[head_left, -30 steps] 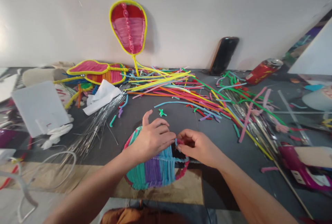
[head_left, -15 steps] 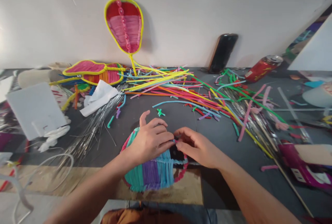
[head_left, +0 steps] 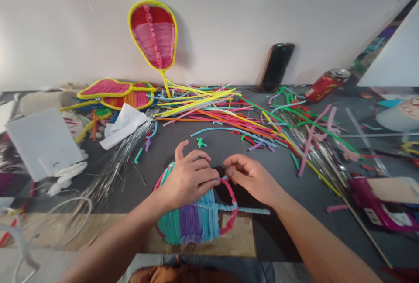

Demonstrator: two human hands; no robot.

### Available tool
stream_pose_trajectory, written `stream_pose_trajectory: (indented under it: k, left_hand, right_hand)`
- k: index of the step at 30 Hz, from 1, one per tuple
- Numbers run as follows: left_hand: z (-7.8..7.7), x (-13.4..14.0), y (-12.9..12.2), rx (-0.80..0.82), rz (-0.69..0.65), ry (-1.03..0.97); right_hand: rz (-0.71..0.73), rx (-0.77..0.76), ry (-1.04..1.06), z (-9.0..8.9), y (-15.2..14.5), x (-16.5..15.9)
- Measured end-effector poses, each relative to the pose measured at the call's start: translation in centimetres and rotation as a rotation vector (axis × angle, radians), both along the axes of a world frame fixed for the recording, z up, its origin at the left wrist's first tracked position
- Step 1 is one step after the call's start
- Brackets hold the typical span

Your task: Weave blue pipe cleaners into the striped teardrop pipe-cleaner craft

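A leaf-shaped pipe-cleaner piece, wound in green, purple and light blue inside a pink twisted rim, lies at the table's front edge. A light blue twisted stem sticks out of its right end. My left hand rests over its upper part, thumb raised, fingers closed on the top edge near the rim. Just right of it, my right hand is pinched at the fingertips beside the pink rim. A short light blue pipe-cleaner end shows between the two hands, reaching the right fingertips.
Loose pipe cleaners spread across the back of the table. A yellow-rimmed pink piece leans on the wall, near a phone and a red can. A magenta glue gun lies right, bare wires left.
My right hand has drawn slightly away from my left, so the pink rim and the blue stem show more fully. My left hand stays on the piece.
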State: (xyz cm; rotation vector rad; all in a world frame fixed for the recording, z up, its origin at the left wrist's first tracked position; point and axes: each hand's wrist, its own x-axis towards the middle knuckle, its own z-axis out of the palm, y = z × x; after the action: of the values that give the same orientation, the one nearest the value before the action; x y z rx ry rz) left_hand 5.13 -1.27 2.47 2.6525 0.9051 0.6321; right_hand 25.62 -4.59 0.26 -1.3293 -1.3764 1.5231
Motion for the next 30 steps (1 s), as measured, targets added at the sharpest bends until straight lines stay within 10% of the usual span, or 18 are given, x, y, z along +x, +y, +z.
stream_pose_trajectory:
  k: [6, 12, 21, 30]
  left_hand:
    - [-0.2, 0.0, -0.1, 0.027, 0.027, 0.043]
    - [-0.5, 0.2, -0.2, 0.054, 0.084, 0.017]
    - [-0.3, 0.0, 0.0, 0.085, 0.071, -0.002]
    - [-0.5, 0.1, -0.2, 0.102, 0.034, 0.006]
  right_hand:
    - [-0.131, 0.527, -0.317, 0.3, -1.0, -0.6]
    - [0.123, 1.011, -0.444, 0.2, -1.1, -0.3]
    - [0.039, 0.174, -0.150, 0.7, -0.3, 0.6]
    - [0.174, -0.019, -0.143, 1.2, -0.7, 0.2]
